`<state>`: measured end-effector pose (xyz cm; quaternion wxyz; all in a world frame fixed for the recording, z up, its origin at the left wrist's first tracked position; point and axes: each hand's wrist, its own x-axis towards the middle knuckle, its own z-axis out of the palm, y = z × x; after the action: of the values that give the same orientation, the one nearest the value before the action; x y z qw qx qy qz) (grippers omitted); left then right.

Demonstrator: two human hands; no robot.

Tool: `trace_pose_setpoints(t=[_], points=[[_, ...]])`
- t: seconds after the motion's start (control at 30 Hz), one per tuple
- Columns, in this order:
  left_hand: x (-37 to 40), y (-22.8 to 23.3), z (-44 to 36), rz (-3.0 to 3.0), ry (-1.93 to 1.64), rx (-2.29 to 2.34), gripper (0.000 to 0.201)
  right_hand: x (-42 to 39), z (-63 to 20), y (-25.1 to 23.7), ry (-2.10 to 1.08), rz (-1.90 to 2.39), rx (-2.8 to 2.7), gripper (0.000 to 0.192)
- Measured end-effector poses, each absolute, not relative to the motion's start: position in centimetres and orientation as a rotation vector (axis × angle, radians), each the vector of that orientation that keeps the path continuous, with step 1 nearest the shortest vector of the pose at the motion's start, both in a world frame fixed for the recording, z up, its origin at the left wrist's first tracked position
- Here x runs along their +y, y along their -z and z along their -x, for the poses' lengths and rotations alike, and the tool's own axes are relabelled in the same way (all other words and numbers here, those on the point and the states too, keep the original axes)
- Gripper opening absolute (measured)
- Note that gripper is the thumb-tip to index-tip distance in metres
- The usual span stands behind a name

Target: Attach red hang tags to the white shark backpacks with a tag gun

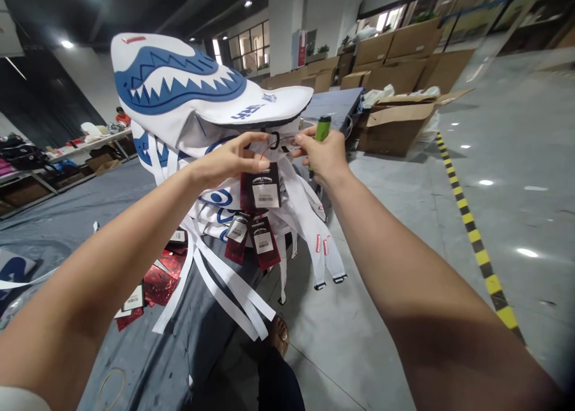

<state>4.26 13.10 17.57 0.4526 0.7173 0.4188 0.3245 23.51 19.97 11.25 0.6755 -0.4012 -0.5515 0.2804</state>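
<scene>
A stack of white padded pieces (179, 84) with blue toothed patterns stands in front of me; the top one has a cap-like brim. Under the brim, my left hand (240, 156) pinches a thin red cord (272, 147) beside a black loop (274, 139). Just below its fingers hangs a black-and-red hang tag (261, 189) with a barcode label. My right hand (326, 150) is closed around a green-and-black handheld object (323, 128), its kind unclear, while thumb and forefinger hold the cord's other end. White straps (309, 225) dangle below.
More hang tags (263, 243) hang from the stack, and red ones (162, 279) lie on the grey-covered table (139, 357). Cardboard boxes (395, 126) stand beyond on the right. Yellow-and-black tape (471, 231) marks the floor. A person (122, 116) is far back on the left.
</scene>
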Motion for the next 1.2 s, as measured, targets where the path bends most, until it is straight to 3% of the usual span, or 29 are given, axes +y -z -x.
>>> trace_pose_setpoints(t=[0.23,0.5,0.6,0.73,0.87,1.03,1.2], points=[[14.0,-13.6,-3.7,-1.851,-1.264,0.883,0.051,19.0,-21.4,-12.0,-0.627,0.649,-1.058,0.01],[15.1,-13.1,-4.6,-1.918,-1.767,0.955,0.013,19.0,-19.8,-11.7,-0.453,0.658,-1.126,0.014],[15.3,-13.8,-4.9,-2.338,-1.763,0.967,0.009,18.2,-19.7,-12.2,-0.433,0.616,-1.24,0.006],[15.0,-14.8,-4.7,-2.646,-1.805,1.183,0.01,17.7,-20.2,-12.4,-0.533,0.604,-1.288,0.009],[15.0,-15.0,-4.5,-2.66,-1.704,1.227,0.011,17.9,-21.0,-12.4,-0.774,0.6,-1.259,0.005],[16.4,-14.6,-5.3,-2.276,-1.446,0.827,0.007,17.7,-22.1,-13.0,-1.171,0.52,-1.243,0.024],[16.8,-14.6,-4.6,-2.376,-1.428,0.947,0.007,16.9,-23.2,-13.8,-1.059,0.635,-1.478,0.018]])
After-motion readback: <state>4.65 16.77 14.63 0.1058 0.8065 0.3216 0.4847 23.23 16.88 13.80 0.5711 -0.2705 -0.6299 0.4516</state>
